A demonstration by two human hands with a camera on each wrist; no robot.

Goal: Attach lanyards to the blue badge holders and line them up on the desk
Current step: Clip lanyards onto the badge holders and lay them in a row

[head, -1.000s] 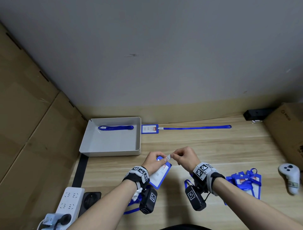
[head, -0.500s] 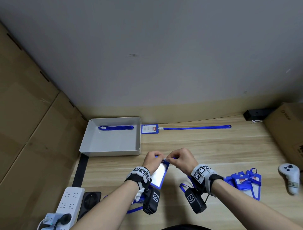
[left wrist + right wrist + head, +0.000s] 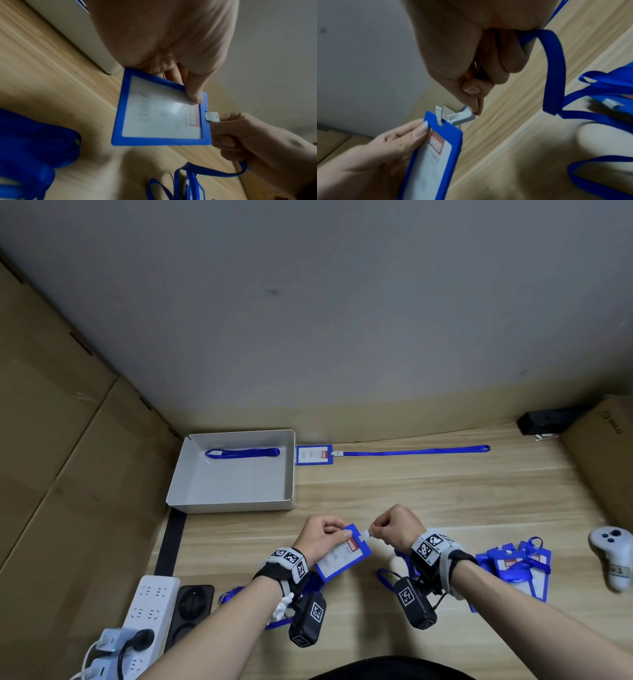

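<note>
My left hand pinches the top corner of a blue badge holder held above the desk, thumb on its face. My right hand pinches the white clip of a blue lanyard; the clip's strap sits in the holder's slot. The lanyard loops down from my right fist to the desk. One finished badge holder with its lanyard stretched right lies at the back. A pile of blue holders lies on the right.
A white tray at the back left holds one folded blue lanyard. More lanyards lie under my left wrist. A power strip sits at the left edge, a white controller and a cardboard box on the right.
The holder has turned in my left hand, its printed face now up after briefly tilting to glare. My right hand has brought the clip to the holder's slot.
</note>
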